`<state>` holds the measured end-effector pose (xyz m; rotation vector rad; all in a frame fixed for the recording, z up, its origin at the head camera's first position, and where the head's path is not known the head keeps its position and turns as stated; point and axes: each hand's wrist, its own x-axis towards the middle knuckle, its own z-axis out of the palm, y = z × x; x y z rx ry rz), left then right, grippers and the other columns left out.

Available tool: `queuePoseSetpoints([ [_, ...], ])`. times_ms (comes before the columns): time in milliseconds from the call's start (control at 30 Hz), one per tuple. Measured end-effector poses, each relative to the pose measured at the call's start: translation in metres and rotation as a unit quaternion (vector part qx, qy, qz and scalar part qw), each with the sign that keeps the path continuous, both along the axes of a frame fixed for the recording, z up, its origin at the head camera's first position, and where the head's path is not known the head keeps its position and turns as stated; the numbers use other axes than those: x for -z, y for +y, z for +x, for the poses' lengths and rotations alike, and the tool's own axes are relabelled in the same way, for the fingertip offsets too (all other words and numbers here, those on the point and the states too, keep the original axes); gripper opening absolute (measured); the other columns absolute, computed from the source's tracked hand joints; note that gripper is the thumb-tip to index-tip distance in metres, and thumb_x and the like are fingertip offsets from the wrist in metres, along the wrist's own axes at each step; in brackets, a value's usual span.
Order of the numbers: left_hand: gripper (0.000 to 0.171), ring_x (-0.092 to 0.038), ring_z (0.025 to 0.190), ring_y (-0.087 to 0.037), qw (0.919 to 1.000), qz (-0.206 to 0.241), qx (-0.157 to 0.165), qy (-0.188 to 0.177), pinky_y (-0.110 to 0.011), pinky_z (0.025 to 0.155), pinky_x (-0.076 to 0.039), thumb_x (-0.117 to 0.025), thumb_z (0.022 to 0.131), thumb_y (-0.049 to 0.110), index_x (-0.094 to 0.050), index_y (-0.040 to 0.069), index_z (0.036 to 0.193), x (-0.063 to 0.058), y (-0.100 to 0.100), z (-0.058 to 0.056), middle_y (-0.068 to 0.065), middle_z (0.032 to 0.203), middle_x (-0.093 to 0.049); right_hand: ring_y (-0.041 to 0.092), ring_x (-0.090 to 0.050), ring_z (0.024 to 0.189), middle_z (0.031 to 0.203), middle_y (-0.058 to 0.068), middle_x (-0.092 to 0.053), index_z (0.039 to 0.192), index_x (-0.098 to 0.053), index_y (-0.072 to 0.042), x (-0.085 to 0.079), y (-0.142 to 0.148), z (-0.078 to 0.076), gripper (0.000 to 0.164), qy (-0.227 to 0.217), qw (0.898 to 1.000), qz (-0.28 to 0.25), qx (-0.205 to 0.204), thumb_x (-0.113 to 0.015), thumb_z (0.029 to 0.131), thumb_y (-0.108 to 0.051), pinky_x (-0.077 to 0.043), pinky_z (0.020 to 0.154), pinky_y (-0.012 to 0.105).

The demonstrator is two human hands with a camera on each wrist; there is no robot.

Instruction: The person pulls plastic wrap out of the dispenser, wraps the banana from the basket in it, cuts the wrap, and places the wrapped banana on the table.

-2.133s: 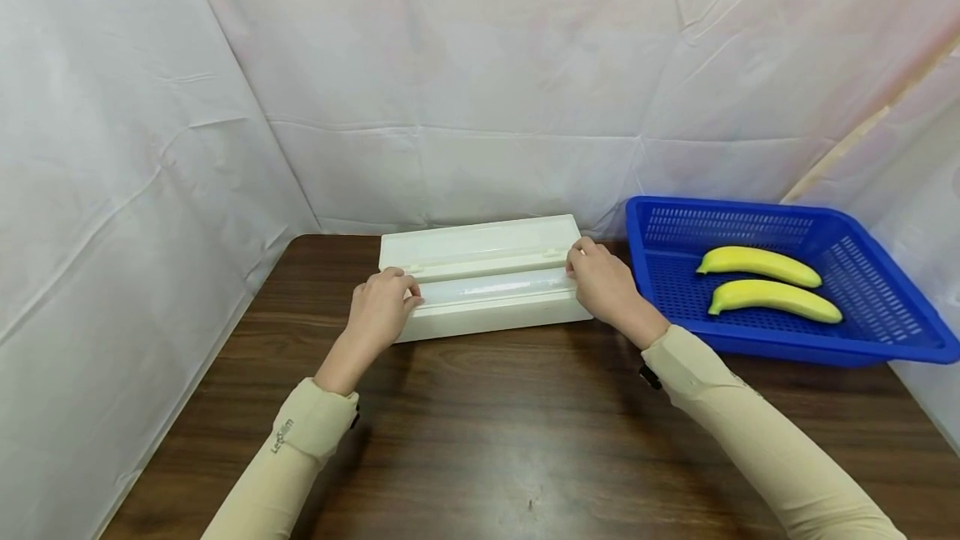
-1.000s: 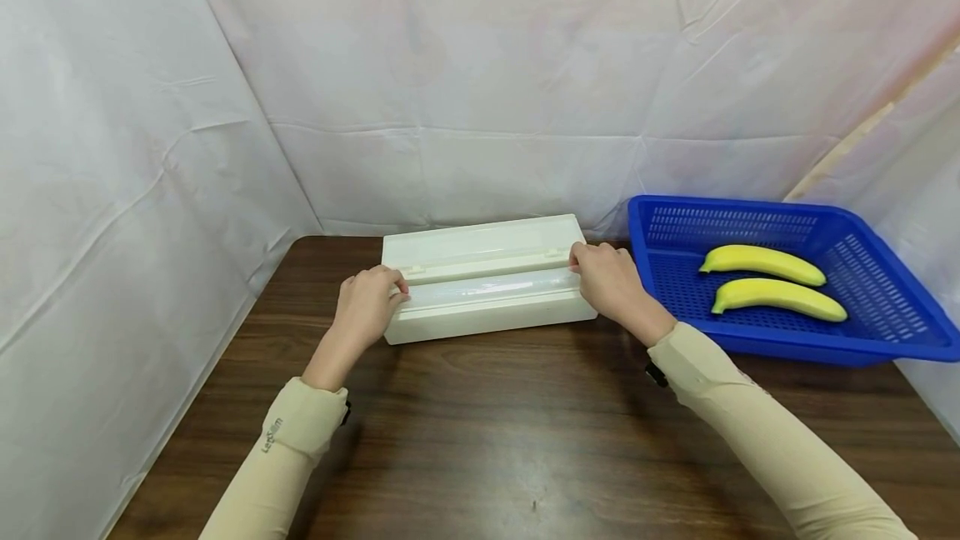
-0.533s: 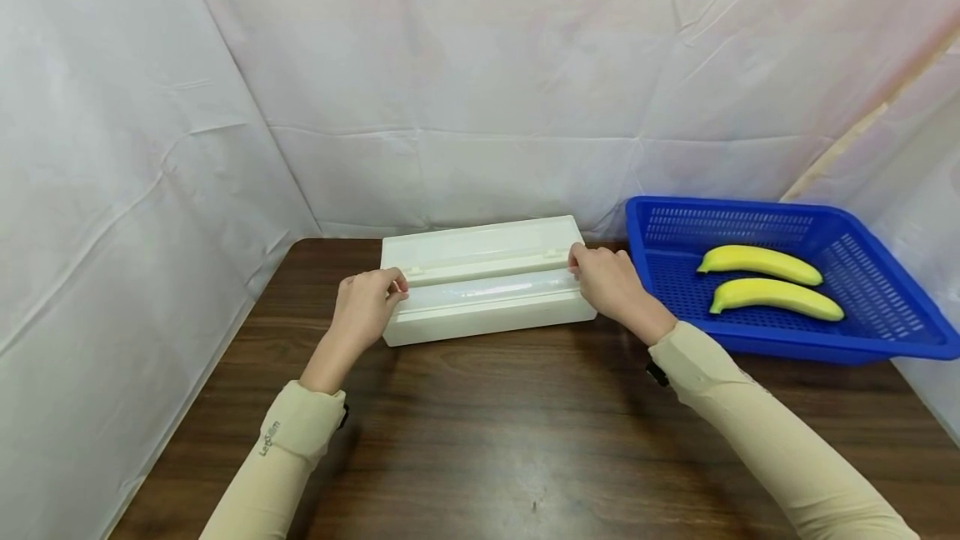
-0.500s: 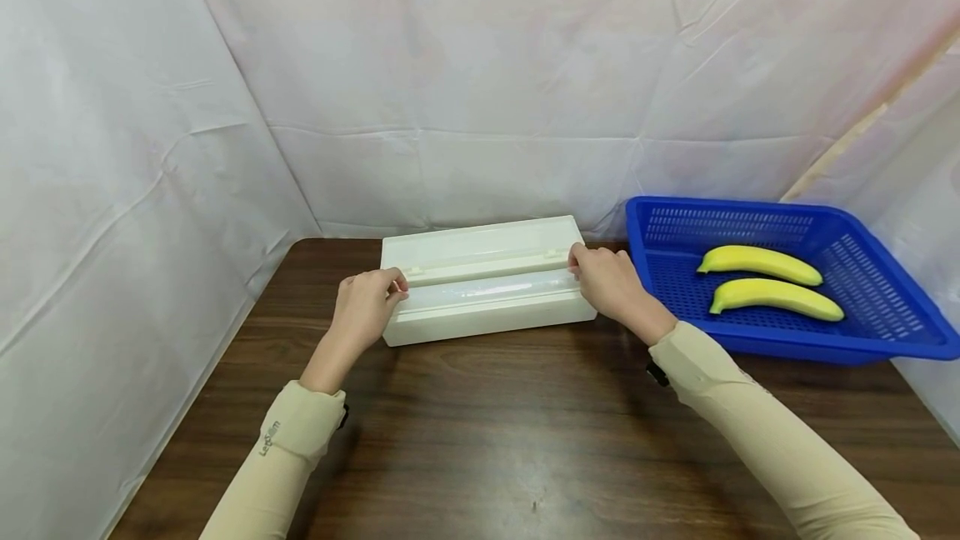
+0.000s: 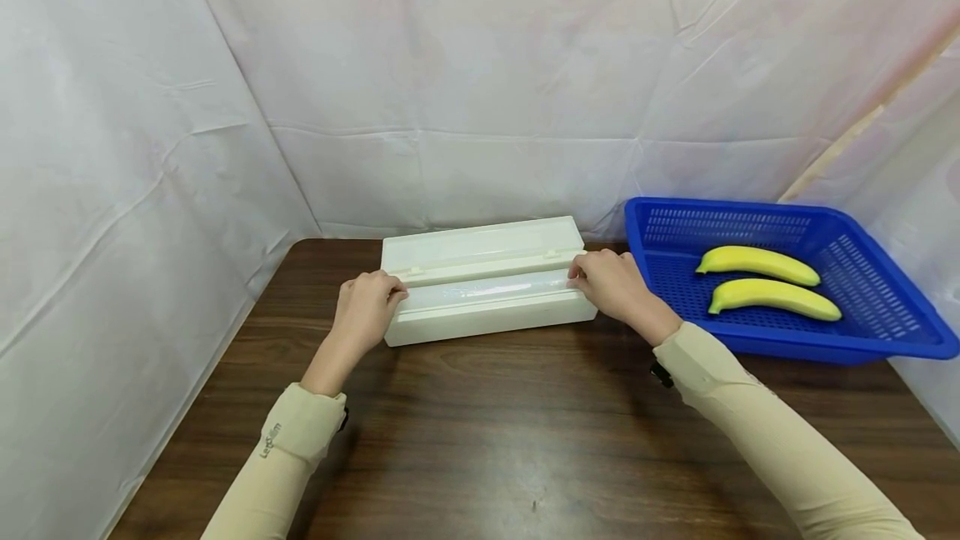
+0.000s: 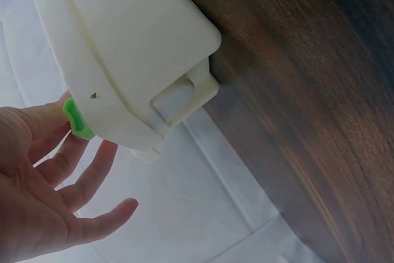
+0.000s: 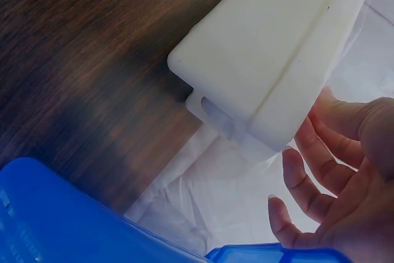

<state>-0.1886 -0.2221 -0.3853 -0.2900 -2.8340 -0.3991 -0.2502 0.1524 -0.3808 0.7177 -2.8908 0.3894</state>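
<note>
Box [image 5: 491, 323] stands open with roll [image 5: 487, 288] inside, ends pinched in left grip [image 5: 362, 307] and right grip [image 5: 613, 283]. Nothing appears drawn out yet.

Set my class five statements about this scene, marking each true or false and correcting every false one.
1. Two yellow bananas lie in the blue basket. True.
2. The left hand and right hand are at opposite ends of the white box. True.
3. The box's lid is fully closed. False: it is open, folded back behind the box's front part.
4. A pale roll lies lengthwise in the box. True.
5. In the head view, the basket stands left of the box. False: it stands on the right.
</note>
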Motion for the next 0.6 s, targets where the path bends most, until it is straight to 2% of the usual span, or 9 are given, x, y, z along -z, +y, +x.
queuePoseSetpoints([
  [133,0.01,-0.07,0.088,-0.034,1.0,0.002,-0.002,-0.009,-0.067,0.094,-0.051,-0.075,0.099,0.013,-0.081,0.005,0.099,0.0,0.001,0.0,-0.012,0.097,-0.075,0.028,-0.07,0.078,0.087,0.004,-0.077,0.095,-0.08,-0.012,-0.003,0.0,0.001,0.021,0.003,1.0,0.012,-0.003,-0.064,0.107,-0.02,-0.047,0.063,0.043],
  [233,0.011,-0.069,0.088,-0.034,0.9999,0.002,-0.003,-0.012,-0.068,0.095,-0.05,-0.075,0.099,0.014,-0.081,0.005,0.099,-0.001,0.001,0.001,-0.011,0.097,-0.075,0.024,-0.066,0.073,0.08,0.001,-0.072,0.091,-0.078,-0.012,-0.004,0.002,0.001,0.028,-0.006,1.0,0.02,-0.005,-0.06,0.109,-0.023,-0.042,0.063,0.04],
  [400,0.011,-0.068,0.088,-0.035,0.9999,0.001,-0.005,-0.011,-0.068,0.095,-0.05,-0.075,0.099,0.015,-0.081,0.005,0.099,-0.001,0.0,0.001,-0.011,0.097,-0.074,0.019,-0.056,0.066,0.067,-0.001,-0.057,0.077,-0.068,-0.015,-0.006,0.002,0.001,0.034,-0.021,1.0,0.019,-0.01,-0.067,0.105,-0.033,-0.037,0.064,0.039],
  [600,0.011,-0.068,0.087,-0.034,0.9999,0.0,-0.004,-0.011,-0.067,0.094,-0.051,-0.075,0.099,0.015,-0.081,0.005,0.1,-0.001,-0.001,0.001,-0.011,0.096,-0.073,0.017,-0.061,0.072,0.078,-0.004,-0.068,0.085,-0.075,-0.018,-0.011,0.001,0.003,0.025,-0.055,0.998,0.024,-0.016,-0.079,0.095,-0.041,-0.042,0.069,0.044],
])
